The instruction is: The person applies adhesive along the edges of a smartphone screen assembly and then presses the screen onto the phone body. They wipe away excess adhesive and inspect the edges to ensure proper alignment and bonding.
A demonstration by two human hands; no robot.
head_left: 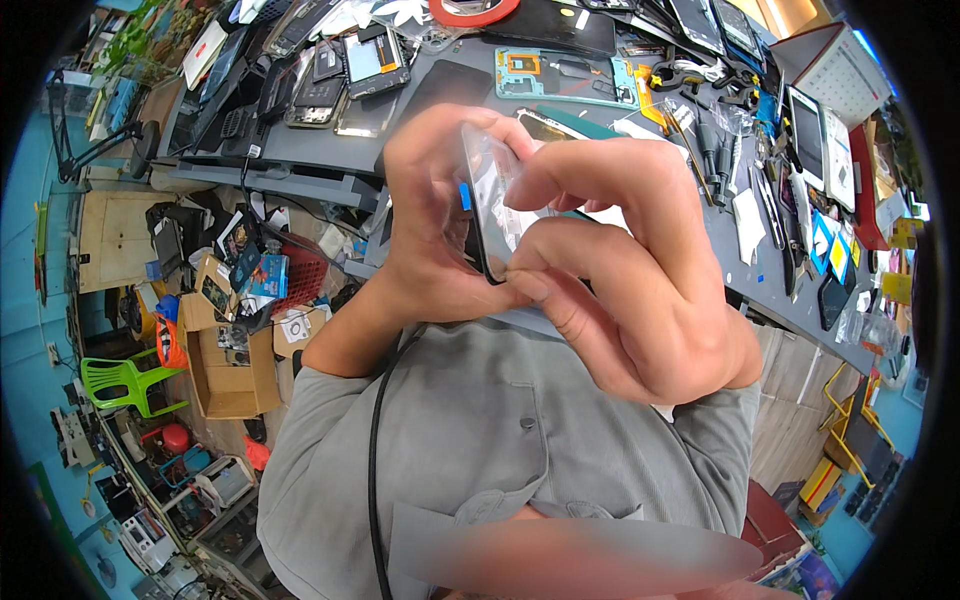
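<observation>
My left hand (420, 220) is wrapped round a thin, dark-edged phone or panel (488, 240), held tilted nearly on its side in front of my chest. A clear film with a small blue tab (465, 197) lies over or against it. My right hand (640, 270) is closed at the same piece from the right: its thumb and index finger pinch near the lower end, while other fingers curl at its upper face. The fingers hide much of the piece, so I cannot tell exactly what it is.
The grey workbench (310, 170) holds several opened phones, a light blue phone frame (520, 75), tools (720, 160), a red tape roll (470, 10) and a white device (835, 165). At left are a cardboard box (250, 370), a red basket (300, 275) and a green chair (125, 380).
</observation>
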